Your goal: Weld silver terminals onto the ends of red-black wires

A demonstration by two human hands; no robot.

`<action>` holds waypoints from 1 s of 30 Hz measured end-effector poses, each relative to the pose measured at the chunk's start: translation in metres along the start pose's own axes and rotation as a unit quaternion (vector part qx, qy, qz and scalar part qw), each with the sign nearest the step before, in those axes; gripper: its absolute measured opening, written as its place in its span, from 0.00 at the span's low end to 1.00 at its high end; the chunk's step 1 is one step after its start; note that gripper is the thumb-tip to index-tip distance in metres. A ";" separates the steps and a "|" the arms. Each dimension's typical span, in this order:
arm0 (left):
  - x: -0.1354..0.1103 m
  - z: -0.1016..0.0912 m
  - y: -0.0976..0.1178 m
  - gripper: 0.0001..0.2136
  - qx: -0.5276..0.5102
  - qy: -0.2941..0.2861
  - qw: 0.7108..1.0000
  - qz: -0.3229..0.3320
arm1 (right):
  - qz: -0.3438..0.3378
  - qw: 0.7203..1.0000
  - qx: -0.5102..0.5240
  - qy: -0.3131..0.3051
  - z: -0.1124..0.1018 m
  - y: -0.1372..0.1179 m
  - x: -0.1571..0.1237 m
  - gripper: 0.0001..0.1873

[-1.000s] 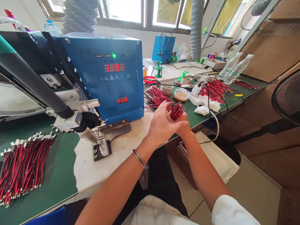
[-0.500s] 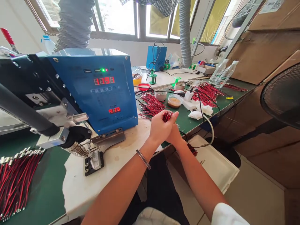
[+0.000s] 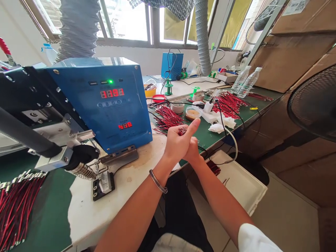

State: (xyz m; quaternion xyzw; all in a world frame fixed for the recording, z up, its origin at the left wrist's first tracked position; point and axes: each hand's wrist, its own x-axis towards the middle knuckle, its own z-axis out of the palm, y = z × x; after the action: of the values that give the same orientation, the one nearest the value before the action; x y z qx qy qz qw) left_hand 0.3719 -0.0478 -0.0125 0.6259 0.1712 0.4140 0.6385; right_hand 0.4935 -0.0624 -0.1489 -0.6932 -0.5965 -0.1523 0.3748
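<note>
A bundle of red and black wires [image 3: 182, 131] shows its tip ends above my closed left hand [image 3: 175, 141], whose fingers wrap round it with the thumb raised. My right hand [image 3: 193, 151] is closed and pressed against the far side of the left; its fingers are mostly hidden, around the lower part of the bundle. Beyond my hands, a pile of the same wires [image 3: 169, 117] lies on the green mat, beside a small tub of brown paste [image 3: 193, 113].
On the left stands a blue soldering machine [image 3: 123, 112] with lit red digits and a metal tip fixture [image 3: 104, 183]. More wires [image 3: 19, 206] lie at far left. A white tray [image 3: 243, 182] sits low on the right, near a black fan [image 3: 315, 105]. Two bottles [image 3: 248, 84] lean by cartons.
My left thumb has lifted, and the bundle has sunk deeper into my grip, showing less of its ends. A red light on the machine has gone out. The view has shifted slightly.
</note>
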 end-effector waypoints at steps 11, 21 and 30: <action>-0.003 -0.011 0.000 0.27 -0.110 -0.095 0.989 -0.022 | -0.037 0.992 0.107 0.049 0.011 0.003 -0.006 0.19; 0.008 -0.013 -0.004 0.24 -0.134 -0.105 0.985 -0.042 | -0.009 0.997 0.070 -0.028 0.005 0.006 0.002 0.19; 0.015 -0.011 -0.005 0.29 -0.094 -0.086 0.991 -0.041 | 0.039 0.994 0.096 -0.016 -0.008 -0.015 0.014 0.16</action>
State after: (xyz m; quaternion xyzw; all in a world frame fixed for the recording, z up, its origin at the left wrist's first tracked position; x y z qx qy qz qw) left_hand 0.3738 -0.0288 -0.0144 0.5886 0.1012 0.3466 0.7233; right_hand 0.4850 -0.0576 -0.1291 -0.6793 -0.5865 -0.0681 0.4359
